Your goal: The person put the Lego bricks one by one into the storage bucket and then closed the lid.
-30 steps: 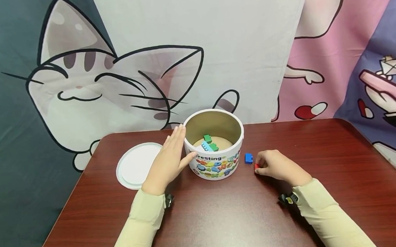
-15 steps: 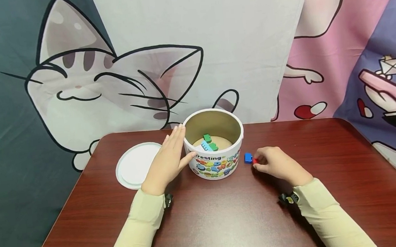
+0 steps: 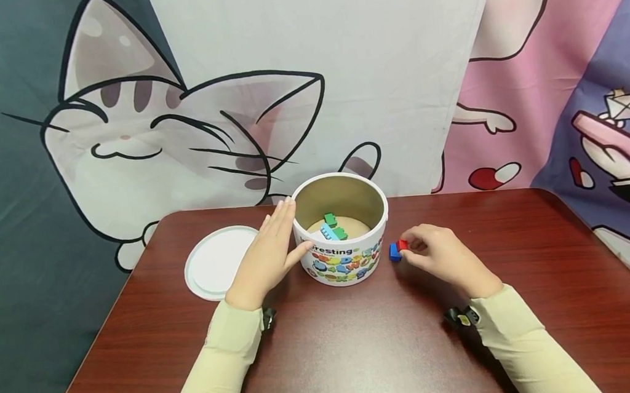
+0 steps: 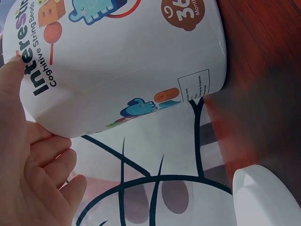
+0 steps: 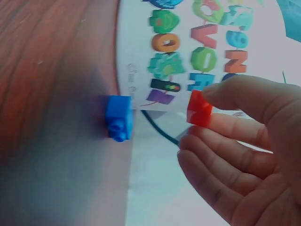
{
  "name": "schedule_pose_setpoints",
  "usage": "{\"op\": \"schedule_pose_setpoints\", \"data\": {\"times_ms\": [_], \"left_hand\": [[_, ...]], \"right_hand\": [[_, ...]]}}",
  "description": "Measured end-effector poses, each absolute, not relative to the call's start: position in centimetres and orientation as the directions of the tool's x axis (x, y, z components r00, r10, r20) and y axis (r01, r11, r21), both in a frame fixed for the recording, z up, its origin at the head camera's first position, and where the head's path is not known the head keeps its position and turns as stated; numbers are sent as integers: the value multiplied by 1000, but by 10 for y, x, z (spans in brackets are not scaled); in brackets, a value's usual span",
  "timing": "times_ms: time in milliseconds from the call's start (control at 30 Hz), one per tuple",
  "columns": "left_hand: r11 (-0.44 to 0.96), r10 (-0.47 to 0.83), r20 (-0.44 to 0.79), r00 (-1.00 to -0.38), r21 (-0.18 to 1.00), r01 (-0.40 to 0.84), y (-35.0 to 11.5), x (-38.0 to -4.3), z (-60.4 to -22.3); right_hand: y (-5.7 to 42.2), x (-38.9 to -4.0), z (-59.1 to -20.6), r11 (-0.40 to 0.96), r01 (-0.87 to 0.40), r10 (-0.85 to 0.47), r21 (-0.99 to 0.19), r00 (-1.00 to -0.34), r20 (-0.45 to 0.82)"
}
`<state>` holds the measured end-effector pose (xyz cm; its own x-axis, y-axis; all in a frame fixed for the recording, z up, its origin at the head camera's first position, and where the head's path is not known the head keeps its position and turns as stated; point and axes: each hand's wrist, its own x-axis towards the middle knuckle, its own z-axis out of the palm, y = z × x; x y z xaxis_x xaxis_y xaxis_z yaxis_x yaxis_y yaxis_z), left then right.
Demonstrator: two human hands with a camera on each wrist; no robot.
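My left hand [image 3: 264, 256] lies with straight fingers against the left side of a white printed bucket [image 3: 349, 274], its thumb touching the front near the rim. In the left wrist view the hand touches the bucket's printed wall [image 4: 117, 61]. Between thumb and fingers, my right hand [image 3: 447, 257] pinches a small red toy brick [image 3: 401, 244], also plain in the right wrist view [image 5: 200, 109]. A blue toy brick [image 3: 394, 252] with studs stands on the table right of the bucket. The red brick is lifted clear of it in the right wrist view.
Inside the bucket lie green bricks [image 3: 340, 233] and a light blue brick [image 3: 328, 232]. A round white lid [image 3: 209, 266] lies on the brown table [image 3: 349, 348] to the left. Cartoon-printed cloth [image 3: 393, 61] hangs behind the table's far edge.
My right hand has raised the red brick from the table and moved it slightly away from me, towards the blue brick. The left hand keeps its place on the bucket.
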<state>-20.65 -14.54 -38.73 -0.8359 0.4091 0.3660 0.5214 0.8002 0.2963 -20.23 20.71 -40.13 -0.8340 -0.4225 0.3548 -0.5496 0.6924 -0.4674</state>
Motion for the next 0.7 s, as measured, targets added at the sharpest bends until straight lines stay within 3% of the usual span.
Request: {"op": "schedule_pose_setpoints", "data": {"times_ms": [300, 700], "left_hand": [[804, 406, 351, -844, 301, 512, -145, -207, -387], [799, 406, 362, -839, 305, 518, -145, -206, -386]], "right_hand": [[205, -194, -383, 650, -612, -395, -451, -778, 489], [193, -195, -354, 583, -735, -381, -346, -624, 682]]}}
